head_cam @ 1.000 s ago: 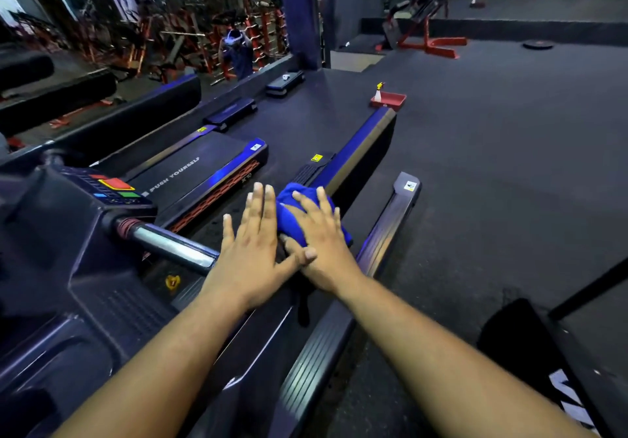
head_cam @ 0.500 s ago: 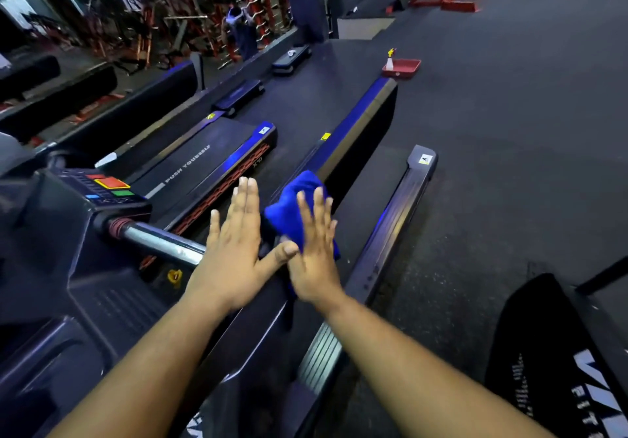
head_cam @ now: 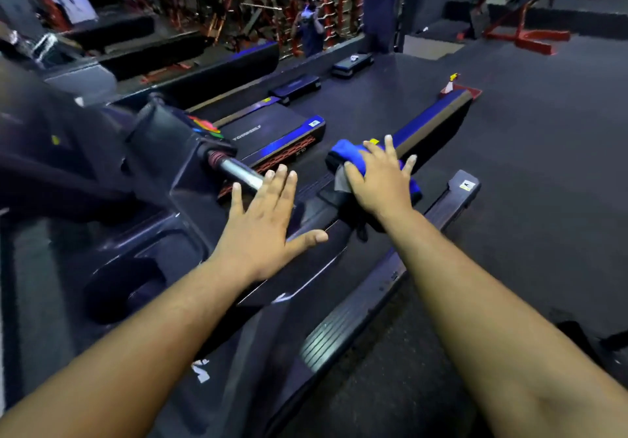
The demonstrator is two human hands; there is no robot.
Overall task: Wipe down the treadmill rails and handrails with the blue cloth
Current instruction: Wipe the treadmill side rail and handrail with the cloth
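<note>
My right hand (head_cam: 382, 179) lies palm down on the folded blue cloth (head_cam: 343, 152), pressing it onto the far end of the dark treadmill handrail (head_cam: 316, 233). The cloth shows past my fingers on the left and at the wrist side on the right. My left hand (head_cam: 261, 223) rests flat on the same handrail nearer to me, fingers spread, with nothing in it. A silver grip bar (head_cam: 238, 172) sticks out from the console (head_cam: 176, 138) just beyond my left fingertips. The ribbed side rail (head_cam: 343, 332) of the deck runs below the handrail.
The console with coloured buttons stands at left, a cup holder (head_cam: 125, 288) below it. A second treadmill deck (head_cam: 272, 128) lies beyond. A red tray (head_cam: 469, 92) with a spray bottle sits on the dark floor far ahead. A mirror at the back reflects a person.
My right hand has slid the cloth away from me along the handrail. My hands, side by side before, are now apart, the left one staying nearer.
</note>
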